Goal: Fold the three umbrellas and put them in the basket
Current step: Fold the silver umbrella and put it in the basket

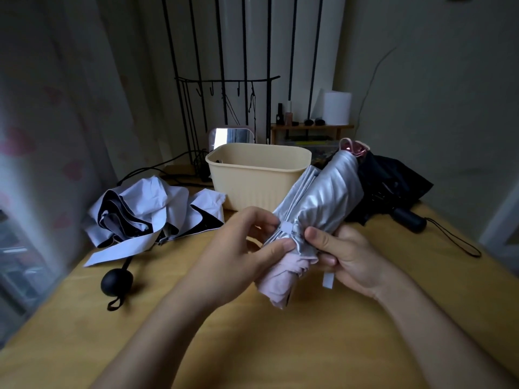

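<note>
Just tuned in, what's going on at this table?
A person holds a rolled silver umbrella in both hands, the left hand and right hand pinching it near its strap. A white umbrella lies crumpled at left and a black umbrella at right, both on the table. No umbrella shows in the basket.

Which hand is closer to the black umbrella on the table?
Right. The right hand lies near the black umbrella; the left hand is farther left, beyond the silver umbrella.
</note>
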